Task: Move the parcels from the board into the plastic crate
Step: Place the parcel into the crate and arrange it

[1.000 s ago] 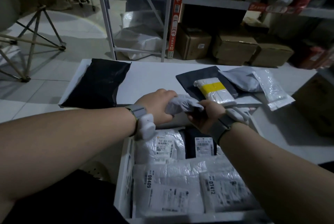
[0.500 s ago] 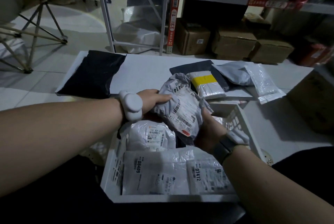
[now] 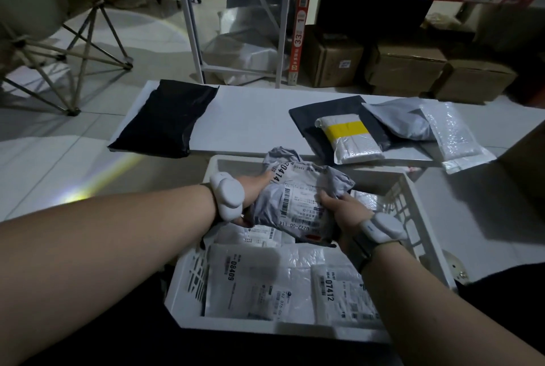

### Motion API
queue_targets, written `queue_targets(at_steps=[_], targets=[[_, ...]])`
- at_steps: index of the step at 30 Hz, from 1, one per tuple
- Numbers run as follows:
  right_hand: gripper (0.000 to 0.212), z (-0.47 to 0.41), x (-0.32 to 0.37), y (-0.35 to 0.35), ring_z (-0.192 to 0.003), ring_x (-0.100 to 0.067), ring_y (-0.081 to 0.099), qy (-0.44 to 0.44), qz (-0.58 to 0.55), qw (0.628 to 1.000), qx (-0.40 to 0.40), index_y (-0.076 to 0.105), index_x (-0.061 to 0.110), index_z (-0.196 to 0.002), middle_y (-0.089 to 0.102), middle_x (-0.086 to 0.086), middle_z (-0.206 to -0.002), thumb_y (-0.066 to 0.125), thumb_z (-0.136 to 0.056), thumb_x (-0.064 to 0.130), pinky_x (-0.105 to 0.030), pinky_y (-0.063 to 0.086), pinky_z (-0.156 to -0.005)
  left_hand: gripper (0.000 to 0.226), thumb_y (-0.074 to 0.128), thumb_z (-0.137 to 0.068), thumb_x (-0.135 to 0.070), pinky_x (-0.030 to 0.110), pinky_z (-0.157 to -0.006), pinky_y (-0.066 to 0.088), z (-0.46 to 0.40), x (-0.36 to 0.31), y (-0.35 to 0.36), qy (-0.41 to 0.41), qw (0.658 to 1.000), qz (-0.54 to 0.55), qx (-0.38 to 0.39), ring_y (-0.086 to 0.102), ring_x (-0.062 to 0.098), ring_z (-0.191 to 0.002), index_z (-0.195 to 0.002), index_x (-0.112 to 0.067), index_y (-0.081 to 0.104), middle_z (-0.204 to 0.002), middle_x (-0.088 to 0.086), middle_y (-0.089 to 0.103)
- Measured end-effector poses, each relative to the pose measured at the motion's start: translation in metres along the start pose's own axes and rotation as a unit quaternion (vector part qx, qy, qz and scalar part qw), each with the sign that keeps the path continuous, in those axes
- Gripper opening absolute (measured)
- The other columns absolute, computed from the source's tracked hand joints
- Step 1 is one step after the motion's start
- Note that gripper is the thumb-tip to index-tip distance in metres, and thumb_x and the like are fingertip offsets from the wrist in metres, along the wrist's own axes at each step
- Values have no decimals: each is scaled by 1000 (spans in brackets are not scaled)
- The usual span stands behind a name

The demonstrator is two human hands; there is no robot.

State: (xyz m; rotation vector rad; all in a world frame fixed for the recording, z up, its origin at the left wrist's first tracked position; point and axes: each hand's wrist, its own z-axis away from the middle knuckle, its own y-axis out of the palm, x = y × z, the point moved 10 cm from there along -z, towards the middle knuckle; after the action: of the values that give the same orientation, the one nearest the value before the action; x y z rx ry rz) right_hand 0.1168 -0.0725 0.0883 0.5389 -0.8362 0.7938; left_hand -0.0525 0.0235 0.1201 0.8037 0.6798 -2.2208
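A crumpled grey parcel (image 3: 298,197) with a barcode label hangs over the far half of the white plastic crate (image 3: 424,218). My left hand (image 3: 253,188) holds its left side and my right hand (image 3: 339,212) grips its right edge. The crate holds several white labelled parcels (image 3: 244,283). On the white board (image 3: 250,117) beyond lie a black parcel (image 3: 168,117) at the left, and at the right a dark flat parcel (image 3: 306,120), a white parcel with yellow tape (image 3: 351,138), a grey bag (image 3: 398,120) and a bubble mailer (image 3: 454,132).
Metal shelving (image 3: 283,26) with cardboard boxes (image 3: 407,67) stands behind the board. A folding chair frame (image 3: 59,50) is at the far left on the tiled floor. A brown box edge (image 3: 528,159) sits at the right.
The grey parcel came off the board's near edge, was turned label-up and now sits lower over the crate. My right hand shifted from under it to its right edge.
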Motion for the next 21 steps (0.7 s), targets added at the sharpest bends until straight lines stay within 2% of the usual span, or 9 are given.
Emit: queue_targets(at_steps=[2, 4, 7, 10, 12, 14, 15, 17, 21], targets=[[21, -2, 3, -3, -89, -38, 69, -2, 25, 1000, -11, 61, 9, -107, 70, -16, -94, 66, -87, 16, -63, 52, -80, 66, 33, -92, -62, 41, -88, 49, -4, 10, 3, -21, 999, 22, -31, 62, 35, -101, -114, -4, 57, -100, 21, 63], [17, -3, 7, -8, -91, -38, 68, -10, 25, 999, -19, 62, 9, -104, 70, -17, -95, 65, -88, 15, -62, 51, -83, 59, 35, -97, -52, 49, -100, 45, -5, 13, 6, -16, 998, 35, -51, 56, 39, -117, -123, -2, 54, -121, 24, 60], [8, -8, 9, -18, -92, -38, 68, -22, 13, 999, -33, 64, 18, -92, 71, -18, -98, 66, -87, 24, -61, 51, -84, 47, 43, -98, -37, 45, -100, 47, -5, 6, 14, 16, 998, 52, -36, 56, 38, -116, -124, 1, 55, -126, 24, 58], [29, -16, 9, -26, -91, -36, 69, -28, 65, 997, -28, 66, 22, -86, 73, -13, -96, 74, -69, 44, -58, 52, -87, 57, 61, -79, -56, 38, -98, 47, -8, 1, 18, 54, 990, 129, -26, 63, 29, -104, -111, -9, 66, -115, 15, 67], [20, -8, 14, -19, -88, -33, 69, -26, 117, 993, -7, 66, 22, -83, 72, -10, -91, 72, -76, 39, -53, 53, -87, 71, 66, -67, -69, 44, -102, 45, -19, 4, 19, 73, 987, 139, -9, 63, 30, -108, -113, -15, 66, -116, 11, 68], [5, 6, 15, -12, -80, -30, 66, -22, 132, 991, 8, 65, 21, -84, 69, -9, -83, 65, -88, 22, -50, 55, -82, 44, 62, -84, -51, 48, -98, 48, -26, 5, 11, 95, 986, 128, -43, 65, 35, -105, -102, -11, 68, -112, 17, 69], [8, 8, 11, -12, -77, -30, 65, -14, 131, 991, 13, 65, 21, -84, 67, -8, -80, 62, -90, 16, -50, 55, -79, 37, 57, -90, -43, 50, -99, 47, -28, 6, 4, 101, 986, 112, -73, 63, 38, -108, -100, -9, 67, -114, 22, 66], [10, 11, 5, -10, -76, -30, 64, -6, 127, 992, 20, 63, 20, -85, 66, -9, -80, 59, -92, 14, -49, 55, -74, 45, 52, -93, -42, 51, -100, 45, -32, 14, -8, 88, 983, 95, -131, 58, 40, -114, -110, -2, 62, -121, 25, 61], [14, 7, 6, -16, -86, -34, 66, -18, 141, 990, -7, 64, 22, -78, 68, -11, -86, 59, -91, 19, -54, 55, -81, 60, 37, -90, -63, 41, -102, 44, -27, 22, -18, 52, 984, -20, -169, 62, 31, -108, -116, -17, 65, -117, 7, 66]])
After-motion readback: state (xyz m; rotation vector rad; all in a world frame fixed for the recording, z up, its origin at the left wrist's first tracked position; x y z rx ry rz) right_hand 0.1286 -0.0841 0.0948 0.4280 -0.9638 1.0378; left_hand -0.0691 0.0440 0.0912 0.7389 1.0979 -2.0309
